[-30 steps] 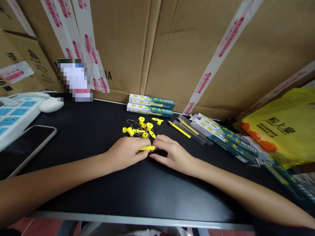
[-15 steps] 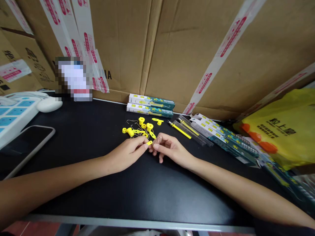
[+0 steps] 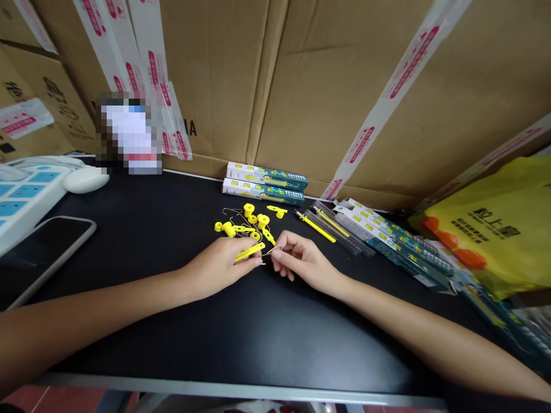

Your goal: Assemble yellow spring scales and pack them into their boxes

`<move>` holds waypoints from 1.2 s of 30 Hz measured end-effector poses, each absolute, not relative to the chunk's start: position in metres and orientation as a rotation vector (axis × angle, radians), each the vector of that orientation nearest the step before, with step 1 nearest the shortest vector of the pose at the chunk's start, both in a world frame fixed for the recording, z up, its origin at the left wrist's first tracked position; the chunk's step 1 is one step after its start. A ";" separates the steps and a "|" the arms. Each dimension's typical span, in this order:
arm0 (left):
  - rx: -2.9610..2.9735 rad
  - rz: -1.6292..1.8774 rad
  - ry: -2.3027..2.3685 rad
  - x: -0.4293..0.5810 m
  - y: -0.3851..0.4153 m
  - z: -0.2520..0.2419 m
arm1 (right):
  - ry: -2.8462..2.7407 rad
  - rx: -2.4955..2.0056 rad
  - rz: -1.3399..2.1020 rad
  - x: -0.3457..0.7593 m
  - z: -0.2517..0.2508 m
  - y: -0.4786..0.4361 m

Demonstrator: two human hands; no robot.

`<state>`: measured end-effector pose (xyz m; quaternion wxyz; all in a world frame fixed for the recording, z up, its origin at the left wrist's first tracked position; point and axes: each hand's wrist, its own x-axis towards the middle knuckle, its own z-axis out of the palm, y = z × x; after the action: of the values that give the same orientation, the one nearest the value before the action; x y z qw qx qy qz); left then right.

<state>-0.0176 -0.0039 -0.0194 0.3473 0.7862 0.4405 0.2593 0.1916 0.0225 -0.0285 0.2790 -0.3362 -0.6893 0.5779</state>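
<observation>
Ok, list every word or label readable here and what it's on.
"粒上皇": large dark characters on the yellow bag; smaller lines blurred.
"IA": end of a black word on the cardboard box, rest hidden.
Red print on the white tape: too blurred.
Teal boxes: yellow labels too small.
Yellow piece in the left hand, wire in the right hand: no print.

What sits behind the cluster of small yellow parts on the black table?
Two long green-and-white boxes lie side by side behind the yellow parts, close against the cardboard wall. The boxes are closed, so their contents are hidden.
</observation>
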 end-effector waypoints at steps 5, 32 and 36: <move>2.279 0.567 1.223 -0.021 -0.003 -0.020 | -2.185 -0.847 1.301 0.197 -0.025 0.027; 1.550 0.370 0.963 -0.018 -0.004 -0.020 | -2.466 -0.742 0.883 0.196 -0.027 0.025; 1.575 0.345 0.963 -0.018 -0.004 -0.021 | -2.450 -0.746 0.841 0.197 -0.029 0.025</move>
<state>-0.0184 -0.0037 -0.0205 0.5906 0.6768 0.4136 0.1483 0.1966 0.0250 -0.0290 0.2211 -0.2698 -0.8864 0.3042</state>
